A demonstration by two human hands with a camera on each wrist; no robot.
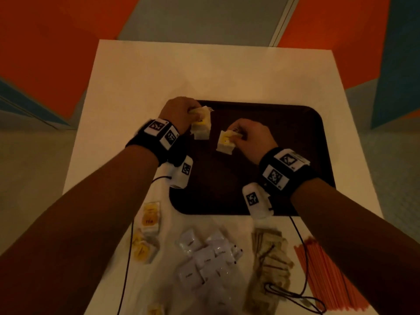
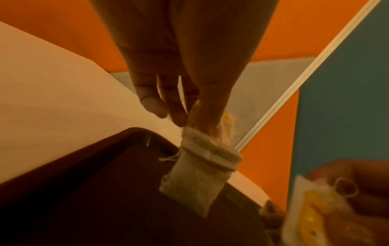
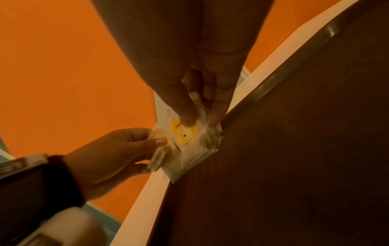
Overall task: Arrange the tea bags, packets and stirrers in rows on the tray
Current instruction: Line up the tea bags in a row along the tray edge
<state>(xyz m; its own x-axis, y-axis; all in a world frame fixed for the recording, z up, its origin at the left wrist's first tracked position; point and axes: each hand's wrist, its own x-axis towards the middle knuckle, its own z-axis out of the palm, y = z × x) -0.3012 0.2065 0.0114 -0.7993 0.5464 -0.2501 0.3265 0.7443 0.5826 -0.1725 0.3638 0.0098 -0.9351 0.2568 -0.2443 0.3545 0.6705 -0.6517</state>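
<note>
A dark brown tray (image 1: 284,142) lies on the white table. My left hand (image 1: 179,112) pinches a small stack of tea bags (image 1: 201,127) by the top and holds it above the tray's far left corner; the bags (image 2: 193,179) hang down from thumb and fingers. My right hand (image 1: 252,137) pinches a second stack of tea bags (image 1: 226,142) with a yellow tag (image 3: 185,133) over the tray's middle. More tea bags (image 1: 148,220), white packets (image 1: 204,258), brown packets (image 1: 269,258) and orange stirrers (image 1: 325,276) lie on the table near me.
The white table (image 1: 204,71) stretches beyond the tray (image 2: 94,191). Black cables (image 1: 302,258) from the wrist cameras trail over the brown packets and stirrers. Orange and blue-grey floor surrounds the table.
</note>
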